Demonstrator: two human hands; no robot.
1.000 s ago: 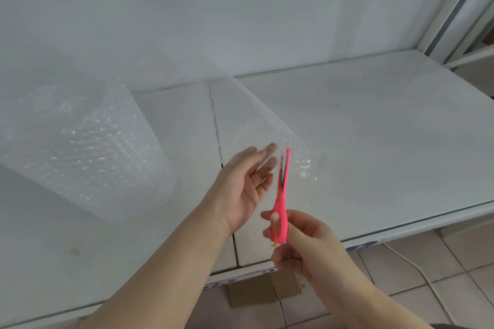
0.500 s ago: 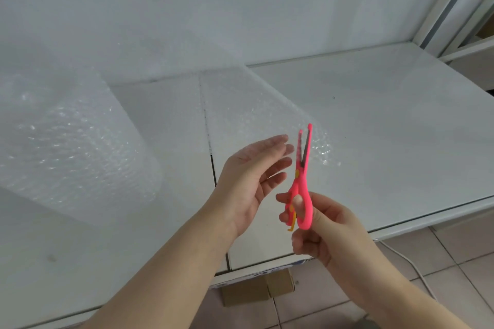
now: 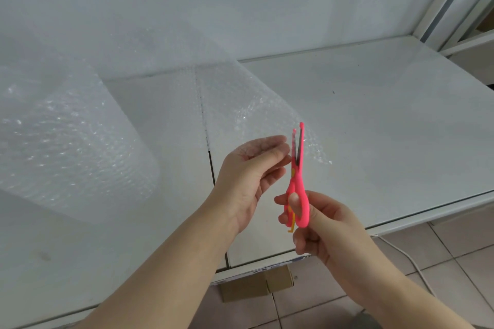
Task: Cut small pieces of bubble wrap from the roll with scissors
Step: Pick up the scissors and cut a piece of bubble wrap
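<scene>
A white table (image 3: pixel 374 128) stood against a pale wall. At the left lay the big clear roll of bubble wrap (image 3: pixel 66 147), partly out of frame. Its loose sheet (image 3: pixel 240 104) reached the left hand (image 3: pixel 248 176), whose almost straight fingers supported the edge. The pink plastic scissors (image 3: pixel 298 176), blades slightly apart at this edge, were gripped by the right hand (image 3: pixel 328 227). No cut pieces were visible, so the cutting seemed only starting. The transparent edge was hard to trace.
</scene>
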